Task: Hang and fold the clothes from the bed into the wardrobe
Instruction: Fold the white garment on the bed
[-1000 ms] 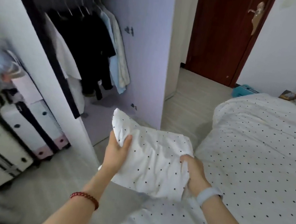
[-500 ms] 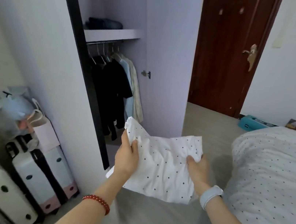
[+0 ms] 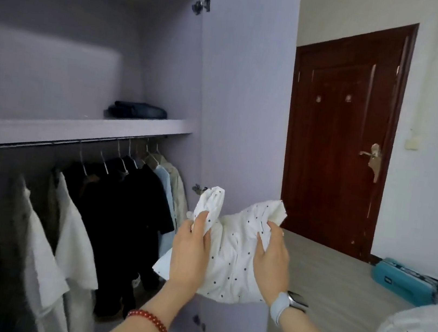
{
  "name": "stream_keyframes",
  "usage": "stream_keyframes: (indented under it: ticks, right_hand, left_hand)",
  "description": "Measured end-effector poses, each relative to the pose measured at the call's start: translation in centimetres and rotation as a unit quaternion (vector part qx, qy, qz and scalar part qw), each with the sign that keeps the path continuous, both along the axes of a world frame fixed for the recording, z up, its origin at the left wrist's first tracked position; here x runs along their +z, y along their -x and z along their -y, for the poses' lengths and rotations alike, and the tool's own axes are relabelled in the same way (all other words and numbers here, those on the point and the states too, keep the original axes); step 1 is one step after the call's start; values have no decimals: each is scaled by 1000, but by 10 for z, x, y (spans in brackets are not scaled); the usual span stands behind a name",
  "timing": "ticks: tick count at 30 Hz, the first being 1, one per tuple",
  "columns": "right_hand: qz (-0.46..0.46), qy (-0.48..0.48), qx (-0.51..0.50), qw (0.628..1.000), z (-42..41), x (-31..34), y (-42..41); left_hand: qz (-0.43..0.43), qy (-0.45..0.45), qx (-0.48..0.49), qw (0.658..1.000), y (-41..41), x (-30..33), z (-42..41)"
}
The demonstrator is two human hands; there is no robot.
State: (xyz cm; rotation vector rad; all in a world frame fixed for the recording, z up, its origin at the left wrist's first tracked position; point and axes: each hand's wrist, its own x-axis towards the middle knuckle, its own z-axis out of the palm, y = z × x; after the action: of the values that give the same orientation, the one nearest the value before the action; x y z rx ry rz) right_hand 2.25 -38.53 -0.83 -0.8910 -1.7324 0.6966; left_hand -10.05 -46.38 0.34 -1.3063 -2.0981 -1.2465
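Garment (image 3: 232,256) white, dark-dotted, folded, crumpled, held aloft.

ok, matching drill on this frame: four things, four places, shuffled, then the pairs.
Things:
1. dotted garment
2. dark folded clothes
3. black shirts
4. teal box

Places:
A. floor by the wall
B. hanging on the rail
C. on the wardrobe shelf
D. held between left hand and right hand

Pairs: 1-D, 2-C, 3-B, 4-A
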Motion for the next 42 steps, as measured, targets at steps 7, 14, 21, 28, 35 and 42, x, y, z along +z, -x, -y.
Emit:
stream_keyframes:
  ticks: [7,14,21,28,35,42]
  right_hand:
    - [-1,-27,95,995,-117,60,94]
    - [-4,-94,140,986,-173,121,199]
    - [-77,-169,170,968,-205,190,305]
    - [-184,-214,245,927,-212,278,432]
    - [-275,-217,329,877,-225,332,559]
    - [147,-106,354,917,-264,319,705]
  left_hand:
    - [-67,7,68,995,96,56,-103]
    - [-214,-49,135,966,190,113,-152]
    - [-269,-123,156,943,289,189,-170]
    - [-302,-183,237,905,395,278,-154]
    - [-260,-218,346,875,491,329,-142]
    - [71,90,513,851,605,308,-142]
